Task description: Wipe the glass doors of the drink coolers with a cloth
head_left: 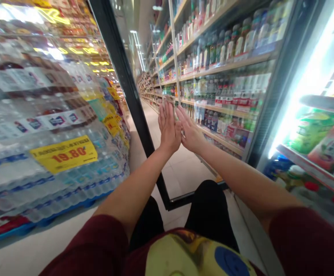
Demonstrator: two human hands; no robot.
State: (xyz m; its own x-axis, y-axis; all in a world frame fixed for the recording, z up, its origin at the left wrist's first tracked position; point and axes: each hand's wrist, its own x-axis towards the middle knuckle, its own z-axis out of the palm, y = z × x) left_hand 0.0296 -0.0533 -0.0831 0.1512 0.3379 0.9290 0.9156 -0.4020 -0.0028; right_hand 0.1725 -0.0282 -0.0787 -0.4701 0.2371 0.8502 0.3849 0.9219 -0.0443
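Note:
A glass fridge door with a black frame (pixel 123 73) stands swung open in front of me. My left hand (pixel 169 130) has its fingers stretched upward over a light brownish cloth (pixel 169 99), pinning it to the pane. Only the cloth's top and right edges show; the palm covers the rest. Close beside it, my right hand (pixel 191 130) lies against the glass with fingers straight, its tips near the cloth's edge. Whether the right palm also touches the cloth is hidden.
On the left rise stacked packs of bottled drinks (pixel 40 122) with a yellow price sign (pixel 66 153). Shelves of bottles (pixel 227 76) show in the glass. The lit fridge's shelf edge (pixel 313 166) is at right, holding bags. The door's bottom corner (pixel 168 207) sits by my knees.

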